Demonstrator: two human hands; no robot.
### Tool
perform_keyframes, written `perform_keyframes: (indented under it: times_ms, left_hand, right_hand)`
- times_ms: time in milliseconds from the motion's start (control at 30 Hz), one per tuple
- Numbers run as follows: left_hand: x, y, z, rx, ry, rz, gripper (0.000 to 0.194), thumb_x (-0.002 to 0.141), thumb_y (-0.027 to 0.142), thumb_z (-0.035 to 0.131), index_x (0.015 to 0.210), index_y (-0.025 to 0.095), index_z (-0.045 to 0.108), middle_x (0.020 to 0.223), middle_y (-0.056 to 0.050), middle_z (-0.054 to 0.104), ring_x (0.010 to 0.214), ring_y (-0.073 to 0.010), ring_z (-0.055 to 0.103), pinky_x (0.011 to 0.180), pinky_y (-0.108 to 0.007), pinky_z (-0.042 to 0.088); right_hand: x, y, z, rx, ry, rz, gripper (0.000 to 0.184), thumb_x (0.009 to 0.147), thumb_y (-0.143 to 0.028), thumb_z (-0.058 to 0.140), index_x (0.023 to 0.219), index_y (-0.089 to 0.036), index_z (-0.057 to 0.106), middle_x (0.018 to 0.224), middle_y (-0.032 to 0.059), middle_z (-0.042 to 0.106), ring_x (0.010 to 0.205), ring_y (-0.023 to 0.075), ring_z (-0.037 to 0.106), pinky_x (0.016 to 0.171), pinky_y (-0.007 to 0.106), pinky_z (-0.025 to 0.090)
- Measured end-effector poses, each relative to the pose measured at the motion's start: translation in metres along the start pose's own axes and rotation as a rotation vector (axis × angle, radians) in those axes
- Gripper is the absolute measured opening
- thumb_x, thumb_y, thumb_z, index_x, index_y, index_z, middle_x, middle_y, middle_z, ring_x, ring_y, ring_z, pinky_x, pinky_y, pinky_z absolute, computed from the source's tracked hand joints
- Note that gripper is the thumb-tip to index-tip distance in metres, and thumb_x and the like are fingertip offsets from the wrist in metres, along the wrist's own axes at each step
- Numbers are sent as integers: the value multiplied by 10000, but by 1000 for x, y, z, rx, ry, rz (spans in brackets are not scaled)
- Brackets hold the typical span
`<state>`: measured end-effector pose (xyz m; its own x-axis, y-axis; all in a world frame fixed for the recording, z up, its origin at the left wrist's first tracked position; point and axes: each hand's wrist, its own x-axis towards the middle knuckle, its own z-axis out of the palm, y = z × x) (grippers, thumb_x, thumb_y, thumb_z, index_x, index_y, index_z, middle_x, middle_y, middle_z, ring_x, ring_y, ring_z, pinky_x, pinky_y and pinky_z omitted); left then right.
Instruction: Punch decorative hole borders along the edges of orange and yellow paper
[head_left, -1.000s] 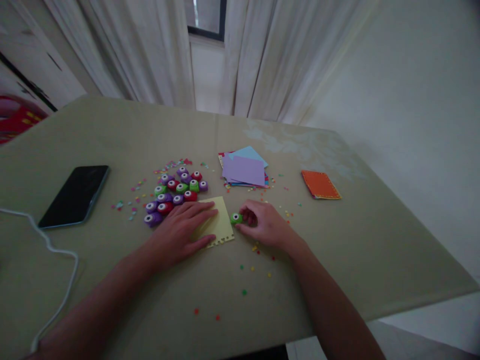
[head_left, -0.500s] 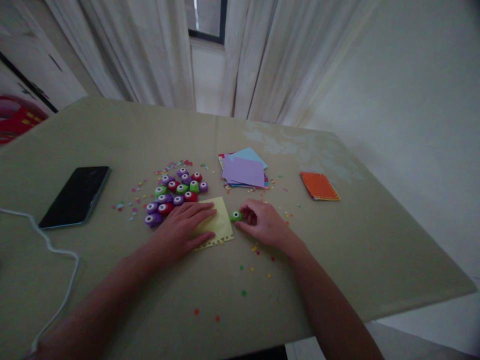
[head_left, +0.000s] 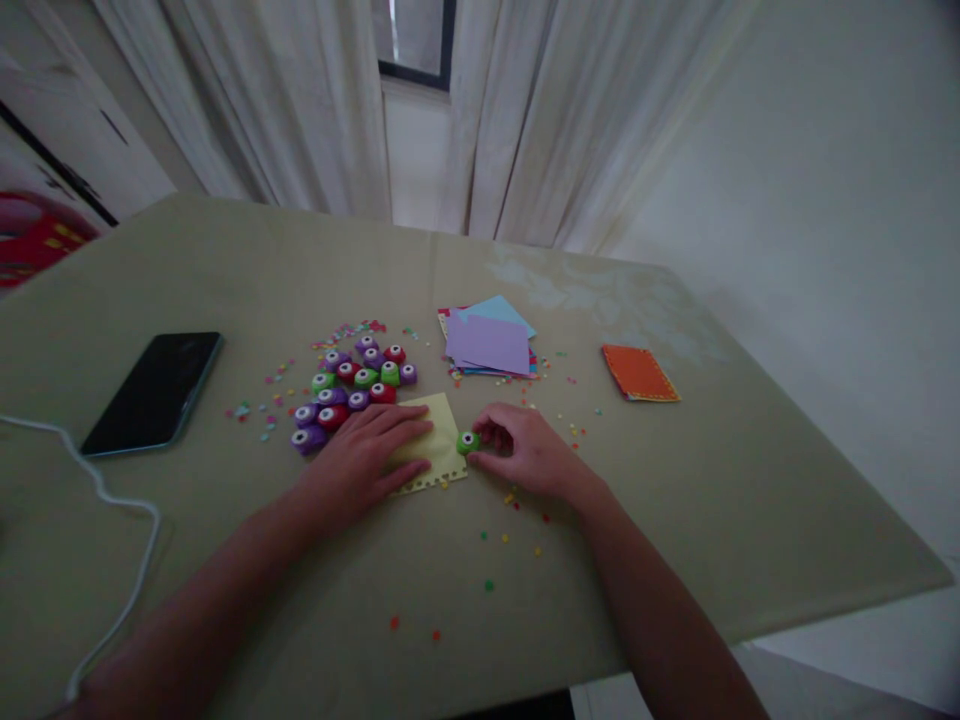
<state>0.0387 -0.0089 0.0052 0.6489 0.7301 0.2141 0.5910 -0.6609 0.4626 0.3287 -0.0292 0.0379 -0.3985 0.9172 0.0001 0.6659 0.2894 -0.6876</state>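
A yellow sheet of paper [head_left: 444,440] lies on the table, with a row of small punched holes along its near edge. My left hand [head_left: 375,452] rests flat on its left part, fingers spread. At the sheet's right edge is a small green craft punch [head_left: 467,442], pinched between the thumb and fingers of my right hand [head_left: 525,447]. Whether the paper sits inside the punch's slot I cannot tell. Just beyond my left hand stand several more craft punches [head_left: 365,378] in purple, red and green, grouped close together.
A stack of coloured paper [head_left: 489,342] lies farther back, and an orange stitched square [head_left: 641,373] is to the right. On the left are a dark tablet [head_left: 154,392] and a white cable [head_left: 112,500]. Paper confetti [head_left: 489,585] is scattered about.
The green punch in my right hand has shifted slightly left and nearer to me, up against the paper's right edge. My left hand stays in place on the sheet.
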Motion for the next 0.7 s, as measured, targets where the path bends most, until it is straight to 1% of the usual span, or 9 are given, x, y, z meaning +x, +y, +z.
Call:
perform_keyframes:
  times_ms: [233,367,500,700]
  left_hand:
    - [0,1,0,-2,-1,-1,475,1064,542,603,1440,262,679,1531,-91,651,1361,-327,597,1147,-528,485]
    - [0,1,0,4,-5,-3,463,1064,535,604,1432,266,682,1528,-87,654,1351,-326,603,1140,-528,489]
    - [0,1,1,6,4,-9,447,1069,515,595,1435,273,680,1537,-85,646,1362,-324,595,1155,-535,480]
    - [-1,5,0,40,-15,-9,489,1069,486,582,1502,263,634,1585,-93,605,1408,-332,558,1187,-547,453]
  right_hand:
    - [-1,5,-1,46,12,41,177,899,-259,810,1002,-183,689,832,3,681,734,149,615,694,267,457]
    - [-1,2,-1,45,-5,7,190,885,-263,833,1000,-186,703,853,4,678,750,150,608,694,264,448]
    - [-1,0,-3,69,-46,-13,203,899,-316,838,1025,-198,733,891,11,682,773,156,604,715,272,446]
    - [0,1,-3,68,-64,-47,224,932,-357,832,1086,-206,771,944,23,701,811,164,615,762,288,452]
